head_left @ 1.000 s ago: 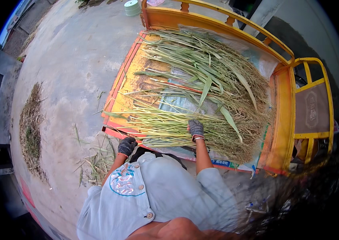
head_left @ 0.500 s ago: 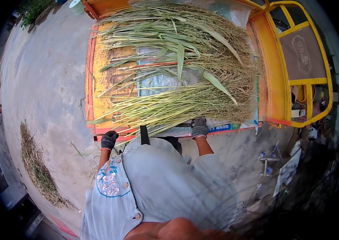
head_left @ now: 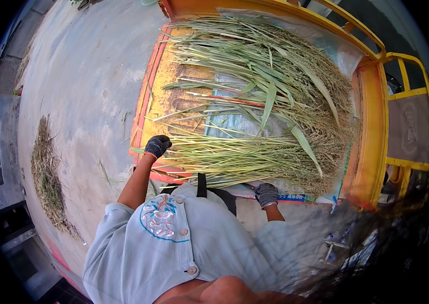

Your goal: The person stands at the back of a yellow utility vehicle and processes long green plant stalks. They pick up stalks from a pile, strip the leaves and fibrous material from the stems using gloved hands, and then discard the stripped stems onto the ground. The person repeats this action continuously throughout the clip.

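Both hands wear dark knitted gloves and work at the near edge of the orange cart bed [head_left: 160, 101]. At the bed's near left corner, the left hand [head_left: 157, 145] is curled over the cut ends of a bundle of pale green stalks [head_left: 235, 157]; its fingers look closed on the stalk ends, though the glove hides the exact grip. Further along the same near edge, the right hand [head_left: 266, 194] rests under the bundle's underside, fingers bent, touching the stalks or the bed's rim; whether it grips anything cannot be told. Between the two hands, a dark strap [head_left: 202, 185] runs down over the person's light blue shirt [head_left: 184, 248], which has an embroidered patch and round buttons.

The bundle lies lengthwise along the bed's near edge, cut ends toward the left corner and brushy seed heads toward the bed's right wall [head_left: 371, 131]. Beyond it, deeper in the bed, a larger heap of stalks and long leaves [head_left: 270, 71] fans out the same way, lying over a pale blue sheet [head_left: 229, 121] that covers part of the bed's floor. Yellow railings [head_left: 407, 91] rise past the right wall. Left of the bed, well apart from it, a strip of dry cuttings [head_left: 47, 172] lies on the concrete ground [head_left: 83, 76], with a few loose stalks scattered nearer the bed's corner.
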`<move>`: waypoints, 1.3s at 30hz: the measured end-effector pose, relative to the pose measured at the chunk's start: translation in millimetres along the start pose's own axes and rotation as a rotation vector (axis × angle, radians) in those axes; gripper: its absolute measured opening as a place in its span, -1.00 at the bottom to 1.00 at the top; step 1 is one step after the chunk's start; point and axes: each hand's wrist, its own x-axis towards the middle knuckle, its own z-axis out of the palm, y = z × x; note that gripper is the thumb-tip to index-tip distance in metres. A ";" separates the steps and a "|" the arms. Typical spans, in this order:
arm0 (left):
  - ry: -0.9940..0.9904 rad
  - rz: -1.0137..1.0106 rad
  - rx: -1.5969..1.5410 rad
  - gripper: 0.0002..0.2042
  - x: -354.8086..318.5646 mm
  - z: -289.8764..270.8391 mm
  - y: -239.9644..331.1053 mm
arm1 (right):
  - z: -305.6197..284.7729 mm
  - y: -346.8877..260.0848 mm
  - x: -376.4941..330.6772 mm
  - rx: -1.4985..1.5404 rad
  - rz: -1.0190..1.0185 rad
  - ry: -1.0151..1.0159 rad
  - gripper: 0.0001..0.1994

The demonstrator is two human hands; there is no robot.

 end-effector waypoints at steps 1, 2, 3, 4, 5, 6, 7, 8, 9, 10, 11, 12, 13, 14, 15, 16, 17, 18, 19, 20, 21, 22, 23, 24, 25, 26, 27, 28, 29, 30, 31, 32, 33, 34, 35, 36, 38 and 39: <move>0.010 -0.006 -0.034 -0.75 6.6 0.0 -5.4 | 2.4 0.5 -8.5 0.012 -0.061 0.017 -0.72; 0.028 -0.020 -0.063 -0.74 13.0 2.2 -13.7 | 4.3 1.9 -15.8 0.026 -0.116 0.030 -0.71; 0.045 -0.034 -0.090 -0.74 18.7 3.7 -22.3 | 4.7 2.5 -18.8 0.027 -0.132 -0.044 -0.70; 0.057 -0.090 -0.115 -0.73 25.9 7.6 -31.8 | 2.8 5.5 -22.7 0.026 -0.137 -0.117 -0.69; 0.095 -0.103 -0.099 -0.73 27.1 5.0 -29.7 | -13.0 5.1 -29.4 0.025 -0.138 -0.188 -0.68; 0.092 -0.177 -0.205 -0.73 36.4 13.4 -44.0 | -30.2 6.0 -41.6 0.067 -0.147 -0.258 -0.63; 0.105 -0.259 -0.315 -0.73 46.4 24.2 -69.1 | -44.3 10.4 -48.1 0.082 -0.154 -0.260 -0.63; 0.157 -0.296 -0.372 -0.71 57.4 35.8 -90.2 | -50.4 15.4 -55.5 0.102 -0.158 -0.260 -0.62; 0.198 -0.292 -0.374 -0.71 66.5 37.0 -87.7 | -55.8 18.2 -64.1 0.127 -0.152 -0.261 -0.61; 0.242 -0.292 -0.372 -0.71 73.5 34.2 -80.9 | -67.7 17.2 -74.1 0.151 -0.108 -0.254 -0.59; 0.282 -0.296 -0.371 -0.70 78.9 31.6 -72.3 | -81.8 14.4 -85.5 0.174 -0.064 -0.251 -0.58; 0.416 -0.258 -0.194 -0.66 84.5 31.5 -61.8 | -90.5 12.5 -90.9 0.196 -0.019 -0.249 -0.57; 0.482 -0.283 0.014 -0.58 85.9 17.7 -27.0 | -90.1 10.8 -96.5 0.253 0.024 -0.233 -0.56; 0.483 -0.237 0.158 -0.55 88.7 8.8 -1.4 | -88.2 8.0 -103.4 0.317 0.070 -0.216 -0.55; 0.501 -0.206 0.295 -0.51 93.9 3.8 9.7 | -90.9 8.6 -99.3 0.364 0.097 -0.191 -0.54; 0.410 -0.212 0.387 -0.48 104.3 4.3 11.5 | -95.5 6.5 -95.8 0.383 0.056 -0.153 -0.54; 0.279 -0.223 0.406 -0.50 114.1 5.2 10.7 | -99.4 0.5 -90.6 0.403 0.016 -0.115 -0.53; 0.146 -0.231 0.424 -0.52 123.1 5.7 6.2 | -102.5 -5.9 -85.7 0.423 -0.023 -0.078 -0.52; 0.011 -0.231 0.441 -0.53 133.4 6.3 -0.7 | -103.9 -9.4 -84.1 0.444 -0.056 -0.039 -0.52; -0.042 -0.204 0.363 -0.61 145.7 16.6 -23.4 | -80.7 -5.0 -77.0 0.377 -0.208 0.180 -0.54; -0.151 -0.142 0.339 -0.71 153.8 15.8 -29.6 | -82.3 -8.7 -73.3 0.472 -0.189 0.107 -0.53; -0.121 -0.111 0.192 -0.74 153.8 15.5 -37.3 | -95.3 -17.1 -69.0 0.561 -0.168 0.029 -0.51; -0.085 -0.080 0.053 -0.77 150.9 9.6 -39.8 | -101.4 -24.0 -64.2 0.657 -0.152 -0.045 -0.49; -0.063 -0.037 -0.143 -0.81 144.6 4.6 -43.1 | -95.3 -24.2 -59.0 0.628 -0.169 -0.045 -0.51; -0.114 -0.172 -0.300 -0.84 140.6 -4.1 -43.2 | -81.0 -22.3 -51.1 0.572 -0.245 0.114 -0.51; -0.125 -0.237 -0.380 -0.84 131.7 -16.2 -42.0 | -63.3 -21.9 -42.5 0.516 -0.314 0.270 -0.51; -0.130 -0.306 -0.460 -0.84 119.1 -28.7 -44.1 | -53.2 -22.6 -37.8 0.454 -0.388 0.426 -0.51; -0.052 -0.333 -0.518 -0.83 104.6 -40.8 -52.1 | -77.9 -35.1 -35.4 0.591 -0.231 0.184 -0.51; 0.028 -0.360 -0.579 -0.82 88.1 -52.0 -64.8 | -94.6 -42.6 -33.5 0.605 -0.210 0.142 -0.53; 0.134 -0.425 -0.598 -0.80 72.0 -61.4 -84.2 | -107.3 -49.4 -33.6 0.621 -0.184 0.099 -0.54; 0.241 -0.489 -0.618 -0.79 54.4 -69.8 -112.4 | -113.4 -54.3 -33.9 0.634 -0.157 0.055 -0.55; 0.452 -0.513 -0.464 -0.77 35.1 -75.5 -158.8 | -111.2 -58.2 -32.7 0.697 -0.199 0.107 -0.58; 0.597 -0.523 -0.069 -0.63 7.1 -87.8 -188.1 | -104.1 -61.4 -27.7 0.756 -0.238 0.162 -0.62; 0.652 -0.784 0.130 -0.51 -17.3 -92.7 -189.1 | -95.5 -63.9 -20.5 0.811 -0.274 0.222 -0.64; 0.696 -1.038 0.333 -0.37 -32.8 -110.0 -179.9 | -78.5 -65.2 -5.7 1.332 -0.113 0.035 -0.69; 0.662 -1.138 0.302 -0.27 -40.2 -127.5 -138.0 | -52.7 -65.0 12.5 1.838 0.077 -0.177 -0.72; 0.631 -1.112 0.373 -0.21 -47.6 -130.9 -105.3 | -53.1 -80.3 25.7 2.217 0.338 -0.366 -0.79; 0.632 -0.887 0.489 -0.34 -36.9 -117.1 -127.7 | -65.0 -89.8 27.5 2.209 0.322 -0.398 -0.79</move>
